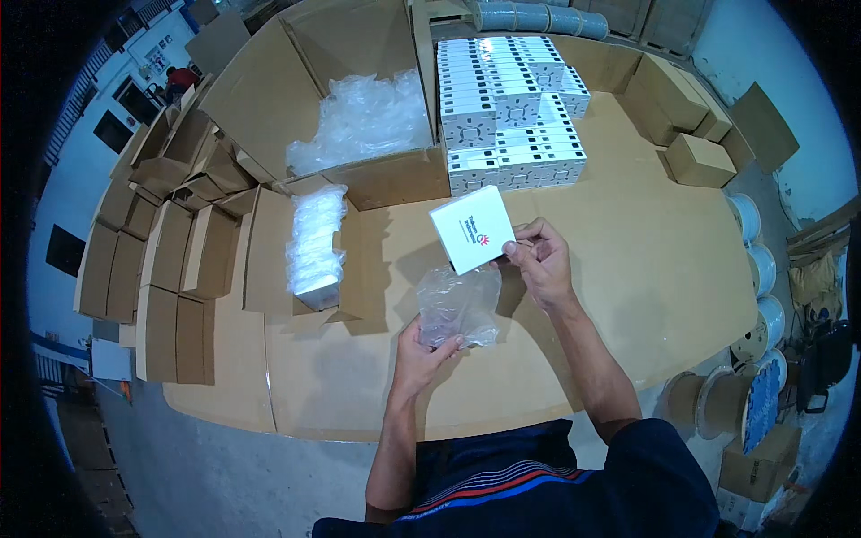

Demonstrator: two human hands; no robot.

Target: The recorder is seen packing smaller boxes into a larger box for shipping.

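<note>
At far left, folded cartons stand in rows beside a bagged stack on the cardboard tabletop. Behind it an open box holds loose plastic. Nearer, the left hand pinches a clear bag; just above, the right hand clamps fingers on a white box. White boxes are stacked behind, spools at right.

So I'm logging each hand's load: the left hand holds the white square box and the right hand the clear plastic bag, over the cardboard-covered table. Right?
Not quite: the hands are swapped. In the head view the right hand holds the white square box and the left hand holds the clear plastic bag, over the cardboard-covered table.
</note>
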